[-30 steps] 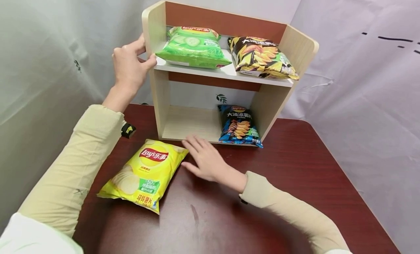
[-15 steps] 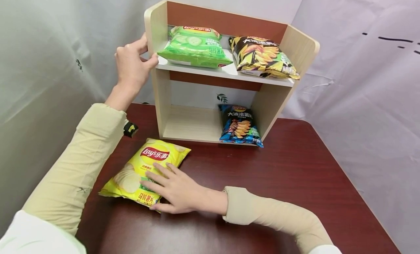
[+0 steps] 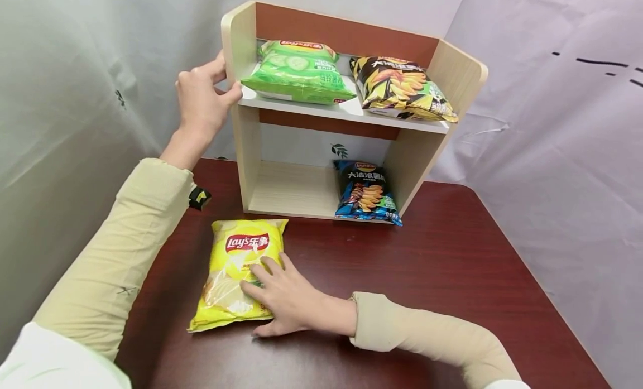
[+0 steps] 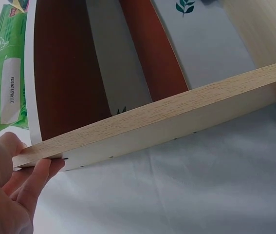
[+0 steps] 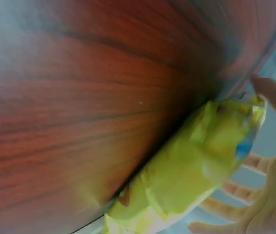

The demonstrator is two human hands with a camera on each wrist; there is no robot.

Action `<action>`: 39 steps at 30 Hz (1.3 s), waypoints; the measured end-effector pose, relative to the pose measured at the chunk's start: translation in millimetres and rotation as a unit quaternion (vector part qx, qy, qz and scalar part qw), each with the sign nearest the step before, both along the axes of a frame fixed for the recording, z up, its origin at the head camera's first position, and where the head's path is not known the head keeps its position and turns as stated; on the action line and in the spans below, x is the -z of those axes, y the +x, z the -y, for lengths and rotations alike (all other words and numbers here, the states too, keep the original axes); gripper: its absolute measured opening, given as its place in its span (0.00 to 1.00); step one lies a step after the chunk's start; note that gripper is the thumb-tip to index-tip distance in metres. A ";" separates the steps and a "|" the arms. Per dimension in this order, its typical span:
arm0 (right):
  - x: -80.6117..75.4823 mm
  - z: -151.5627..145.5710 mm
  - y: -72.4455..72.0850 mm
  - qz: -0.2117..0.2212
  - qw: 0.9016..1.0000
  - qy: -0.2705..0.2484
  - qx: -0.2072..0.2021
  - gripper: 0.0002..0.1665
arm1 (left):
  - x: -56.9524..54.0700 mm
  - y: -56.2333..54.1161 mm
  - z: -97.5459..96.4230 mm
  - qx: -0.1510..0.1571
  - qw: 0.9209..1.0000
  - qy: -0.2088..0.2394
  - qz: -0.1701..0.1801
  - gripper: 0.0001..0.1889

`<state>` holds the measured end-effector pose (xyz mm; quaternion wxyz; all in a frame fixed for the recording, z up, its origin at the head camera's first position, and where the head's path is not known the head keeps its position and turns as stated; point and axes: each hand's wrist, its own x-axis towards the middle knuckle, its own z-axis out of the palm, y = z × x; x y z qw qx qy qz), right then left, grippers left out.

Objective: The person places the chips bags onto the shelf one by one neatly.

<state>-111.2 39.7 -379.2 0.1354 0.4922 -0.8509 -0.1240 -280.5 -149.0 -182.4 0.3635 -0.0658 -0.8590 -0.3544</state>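
My left hand (image 3: pixel 201 104) pinches the front edge of the left side panel of a small wooden shelf (image 3: pixel 247 160). In the left wrist view its thumb lies on one face of the panel and the fingers on the other. A yellow bag of potato chips (image 3: pixel 226 280) lies face up on the table in front of the shelf. Over the bag's lower right part spreads my right hand (image 3: pixel 288 299), fingers extended on its front, thumb near the bottom corner. The right wrist view, somewhat blurred, shows the yellow chip bag (image 5: pixel 181 170) with the spread fingers beside it.
On the upper board sit a green chip bag (image 3: pixel 301 79) and a black-and-yellow chip bag (image 3: pixel 402 87). A blue-black chip bag (image 3: pixel 366 191) leans in the right of the lower compartment. Pale curtains surround the dark red table (image 3: pixel 427 266).
My right hand has come from near the shelf's base, down and left onto the yellow chip bag. The bag has turned straighter, its bottom end shifting right. My left hand keeps its place.
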 end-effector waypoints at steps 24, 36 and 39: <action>-6.0 -38.3 -22.1 -0.174 0.967 -0.156 -0.104 0.26 | 0.9 -0.1 0.7 0.001 1.000 0.002 0.003 0.26; -28.4 -62.7 -36.8 -0.196 0.954 -0.219 -0.062 0.35 | 1.5 -0.9 1.6 0.003 1.000 0.005 0.006 0.26; -29.4 -65.6 -45.9 -0.207 0.953 -0.217 -0.040 0.37 | 1.3 -0.8 0.8 0.003 1.000 0.004 0.007 0.26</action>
